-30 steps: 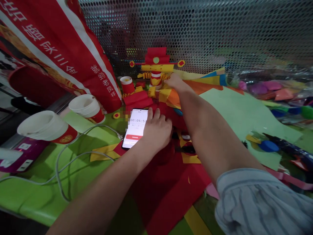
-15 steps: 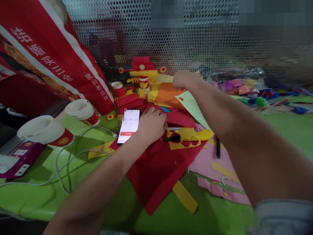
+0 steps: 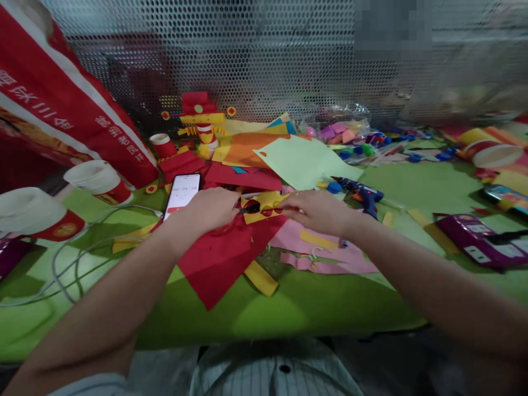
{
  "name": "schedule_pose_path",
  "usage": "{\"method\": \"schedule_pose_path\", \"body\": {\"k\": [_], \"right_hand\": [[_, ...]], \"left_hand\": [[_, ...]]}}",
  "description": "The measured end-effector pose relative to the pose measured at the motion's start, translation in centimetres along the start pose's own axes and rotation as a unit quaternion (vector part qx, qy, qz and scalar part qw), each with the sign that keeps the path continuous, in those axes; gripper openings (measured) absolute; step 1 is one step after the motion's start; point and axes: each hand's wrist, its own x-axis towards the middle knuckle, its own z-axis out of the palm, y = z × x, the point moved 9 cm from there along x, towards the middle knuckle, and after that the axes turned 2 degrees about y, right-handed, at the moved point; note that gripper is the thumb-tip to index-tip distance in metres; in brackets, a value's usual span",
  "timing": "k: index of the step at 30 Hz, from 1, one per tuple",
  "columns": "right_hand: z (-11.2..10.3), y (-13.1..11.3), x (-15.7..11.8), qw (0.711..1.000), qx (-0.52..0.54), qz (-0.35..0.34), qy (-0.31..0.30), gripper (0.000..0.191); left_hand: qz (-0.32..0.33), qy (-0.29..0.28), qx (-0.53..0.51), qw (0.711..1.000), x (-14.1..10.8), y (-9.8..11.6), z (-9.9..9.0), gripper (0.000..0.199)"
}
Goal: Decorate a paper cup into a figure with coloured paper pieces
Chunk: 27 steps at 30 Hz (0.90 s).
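My left hand (image 3: pixel 216 210) rests over the red sheet (image 3: pixel 220 264), right of the phone (image 3: pixel 181 193). Its fingers curl down beside a dark object (image 3: pixel 251 208), and what lies under them is hidden. My right hand (image 3: pixel 313 210) is at the right end of a yellow scrap (image 3: pixel 268 204) with round holes cut in it, its bent fingers closed on that edge. Beneath the right wrist spreads a pink sheet (image 3: pixel 330 258) with strips and clippings on it. Behind both hands are more red sheets (image 3: pixel 247 177) and a pale green sheet (image 3: pixel 305 159).
A blue glue gun (image 3: pixel 365 195) lies right of my right hand. Purple power strips (image 3: pixel 474 239) flank the work. Stacked paper cups (image 3: pixel 99 179) and a white cable (image 3: pixel 58 269) occupy the left. A red-and-yellow paper figure (image 3: pixel 202 118) stands before the perforated metal wall (image 3: pixel 256 66).
My right hand has come back from the sheets at the rear to the yellow scrap. My left hand stays near the red sheet. The view has swung right, revealing the glue gun.
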Motion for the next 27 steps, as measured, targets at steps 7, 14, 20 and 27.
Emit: {"method": "schedule_pose_path", "body": {"k": [7, 14, 20, 27], "right_hand": [[2.0, -0.8, -1.1, 0.996, -0.038, -0.047, 0.060, 0.029], [1.5, -0.4, -0.4, 0.995, -0.033, -0.046, 0.078, 0.030], [0.2, 0.9, 3.3, 0.996, -0.055, 0.021, 0.073, 0.027], [0.8, 0.7, 5.0, 0.996, -0.073, 0.025, 0.046, 0.028]], "left_hand": [[-0.010, -0.024, 0.000, 1.000, -2.0, 0.1, 0.7, 0.020], [-0.007, 0.048, 0.037, 0.998, -2.2, -0.3, 1.6, 0.021], [-0.027, 0.042, 0.032, 0.998, -1.6, -0.8, 2.2, 0.022], [-0.051, 0.050, 0.003, 0.997, -2.8, -1.2, 2.7, 0.029]]}}
